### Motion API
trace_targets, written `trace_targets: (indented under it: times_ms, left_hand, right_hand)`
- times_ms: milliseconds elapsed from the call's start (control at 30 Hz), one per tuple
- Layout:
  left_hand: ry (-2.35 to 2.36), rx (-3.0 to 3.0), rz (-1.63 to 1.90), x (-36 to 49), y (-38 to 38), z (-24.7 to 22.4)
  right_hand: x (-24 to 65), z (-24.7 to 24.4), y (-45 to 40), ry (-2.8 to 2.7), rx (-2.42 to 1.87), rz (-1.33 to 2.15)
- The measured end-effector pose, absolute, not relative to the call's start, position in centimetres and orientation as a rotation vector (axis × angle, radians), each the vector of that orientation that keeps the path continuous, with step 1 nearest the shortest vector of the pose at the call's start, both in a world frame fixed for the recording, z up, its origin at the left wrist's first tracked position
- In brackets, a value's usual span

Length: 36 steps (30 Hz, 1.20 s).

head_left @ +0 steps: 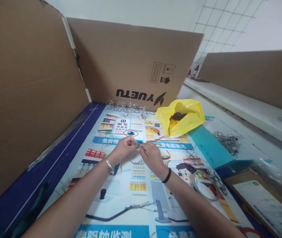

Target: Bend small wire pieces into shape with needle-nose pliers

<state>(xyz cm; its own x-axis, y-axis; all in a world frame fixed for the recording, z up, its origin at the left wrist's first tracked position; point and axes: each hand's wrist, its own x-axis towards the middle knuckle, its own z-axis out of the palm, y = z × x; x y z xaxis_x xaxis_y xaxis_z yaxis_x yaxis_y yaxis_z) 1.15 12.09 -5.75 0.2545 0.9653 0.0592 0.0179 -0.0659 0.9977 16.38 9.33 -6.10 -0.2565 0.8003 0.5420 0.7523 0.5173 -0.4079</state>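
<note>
My left hand (124,148), with a silver bangle at the wrist, pinches with thumb and forefinger over the middle of the printed sheet. Close beside it, my right hand (153,158), a black band on its wrist, is also closed in a pinch. Between the fingertips is a thin wire (135,162), whose pale loop curves below the hands. A small dark bit shows where the fingertips nearly meet; its kind is too small to tell. Just beyond the right hand, red, green and yellow strands (167,155) lie on the sheet.
A yellow bag (193,114) with coloured contents stands open behind. Tangled wire (128,105) lies along the back cardboard panel (131,59). To the right are a roll of tape (205,186), a teal box (211,145) and a heap of dark wire pieces (226,142). Wire strands (138,205) lie in front.
</note>
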Motion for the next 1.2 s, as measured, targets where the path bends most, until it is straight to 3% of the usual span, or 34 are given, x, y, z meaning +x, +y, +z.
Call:
trace_targets:
  times_ms: [300,733,1200]
  left_hand:
    - [0.873,1.291,0.858,-0.3,12.2,-5.5]
    - [1.233,2.227,0.898,-0.3,12.4,-5.3]
    - [1.404,2.407,0.878,0.5,11.9,-5.5]
  right_hand:
    - [16.6,-6.6,9.6,-2.056,-1.184,0.059]
    - [16.4,-6.3,9.4,-2.056,-1.209,0.010]
    - [16.4,-6.7,9.6,-2.104,-1.162,-0.050]
